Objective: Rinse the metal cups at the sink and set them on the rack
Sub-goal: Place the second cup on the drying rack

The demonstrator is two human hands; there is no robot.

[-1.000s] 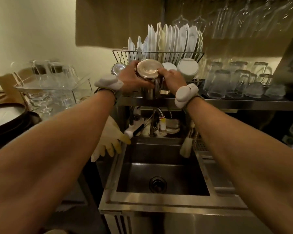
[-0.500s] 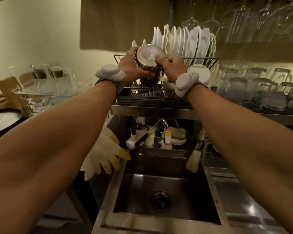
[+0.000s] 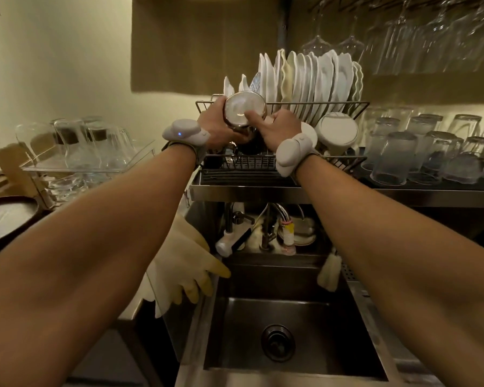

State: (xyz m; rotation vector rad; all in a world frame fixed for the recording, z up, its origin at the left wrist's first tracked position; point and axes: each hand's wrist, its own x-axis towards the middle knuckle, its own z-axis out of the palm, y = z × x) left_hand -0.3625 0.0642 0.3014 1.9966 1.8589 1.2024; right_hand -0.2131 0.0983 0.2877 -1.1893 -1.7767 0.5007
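A shiny metal cup point(image 3: 242, 108) is held upside down, its round base facing me, just above the left part of the wire dish rack point(image 3: 333, 103). My left hand point(image 3: 217, 122) grips its left side. My right hand point(image 3: 274, 127) holds its right side, with a finger across the base. A dark rounded thing point(image 3: 248, 142) sits in the rack right under the cup; whether it is another cup I cannot tell. The steel sink point(image 3: 285, 325) lies below, with the faucet point(image 3: 268, 230) behind it.
White plates point(image 3: 313, 79) stand in the rack's back row and white bowls point(image 3: 337, 131) lean at its right. Upturned glasses point(image 3: 419, 152) fill the shelf on the right, more glasses point(image 3: 78, 141) sit in a clear tray at left. Yellow rubber gloves point(image 3: 185, 263) hang over the sink's left edge.
Both hands have carried the cup up from the shelf's front edge and back over the rack. The view has tilted, showing more of the rack and less of the counter.
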